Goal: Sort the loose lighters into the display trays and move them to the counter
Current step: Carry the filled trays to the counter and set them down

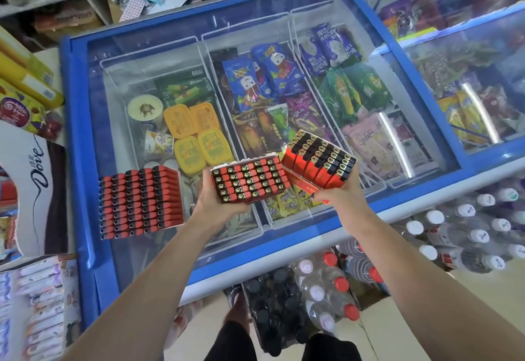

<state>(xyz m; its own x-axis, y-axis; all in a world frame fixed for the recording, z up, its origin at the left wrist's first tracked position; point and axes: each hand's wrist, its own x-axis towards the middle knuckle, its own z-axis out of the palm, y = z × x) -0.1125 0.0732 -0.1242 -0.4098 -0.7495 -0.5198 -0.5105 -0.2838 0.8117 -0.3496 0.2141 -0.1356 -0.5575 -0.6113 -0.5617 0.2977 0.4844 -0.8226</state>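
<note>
My left hand (pixel 216 200) grips a full display tray of red and black lighters (pixel 250 180) from underneath, holding it above the freezer's glass lid. My right hand (pixel 339 194) holds a second tray of lighters (pixel 318 159), tilted up to the right, with a gap in its front row. The two trays touch at their near corners. A third full tray of red lighters (pixel 140 201) rests flat on the freezer lid at the left, apart from both hands.
The blue chest freezer (pixel 71 122) holds ice creams under sliding glass. A second freezer (pixel 454 48) adjoins on the right. Packs of bottled water (pixel 468 233) and drinks (pixel 326 284) stand on the floor below. Shelves and boxed goods crowd the left side.
</note>
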